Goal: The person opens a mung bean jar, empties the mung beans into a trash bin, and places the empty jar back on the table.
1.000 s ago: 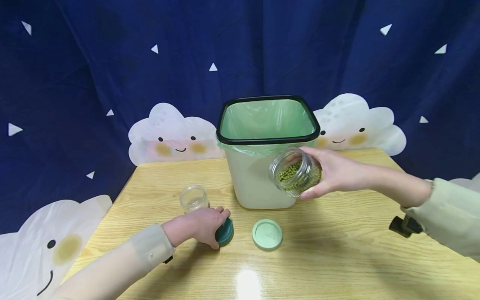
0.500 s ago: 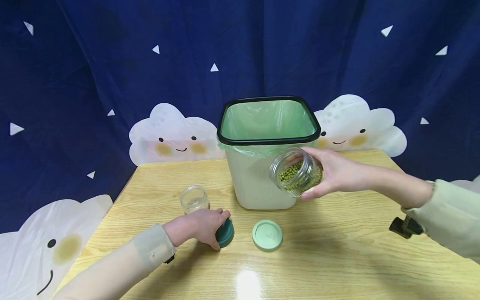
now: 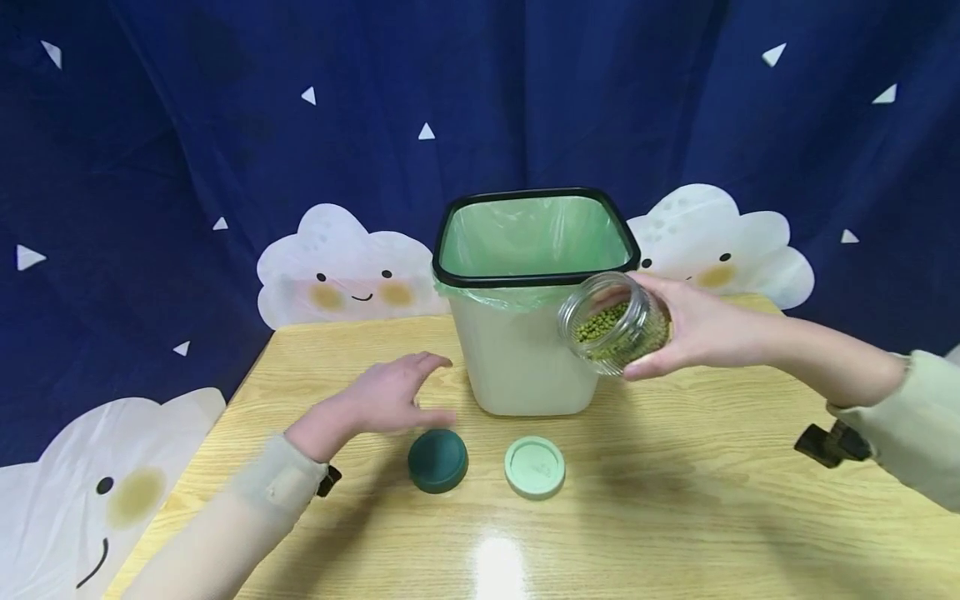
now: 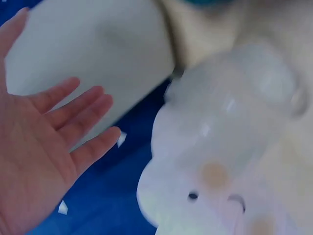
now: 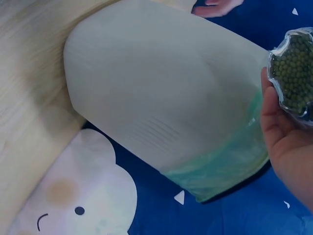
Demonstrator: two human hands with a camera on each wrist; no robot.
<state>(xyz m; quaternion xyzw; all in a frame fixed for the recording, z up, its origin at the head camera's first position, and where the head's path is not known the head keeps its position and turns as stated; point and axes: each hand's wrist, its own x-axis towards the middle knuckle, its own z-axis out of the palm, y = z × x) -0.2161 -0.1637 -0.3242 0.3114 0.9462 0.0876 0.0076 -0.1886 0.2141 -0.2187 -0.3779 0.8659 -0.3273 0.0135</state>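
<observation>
My right hand (image 3: 697,325) grips a clear ribbed jar (image 3: 626,333) of green mung beans (image 5: 296,73). The jar is tilted on its side, its mouth facing left, in front of the bin's right side. My left hand (image 3: 382,396) hovers with spread fingers above and behind a dark teal lid (image 3: 438,461), holding nothing; its palm shows in the left wrist view. A second clear jar (image 4: 244,98) appears blurred in that view, while the left hand hides it in the head view. A pale green lid (image 3: 535,467) lies right of the teal one.
Behind the lids stands a white bin (image 3: 528,358) with a black rim and a green liner bag (image 3: 536,237). The wooden table (image 3: 637,533) carries everything. A dark blue curtain (image 3: 360,108) with clouds and triangles hangs at the back.
My left hand has let go of the teal lid and lifted up and away from it, fingers spreading. My right hand has shifted slightly right and up with the jar of mung beans.
</observation>
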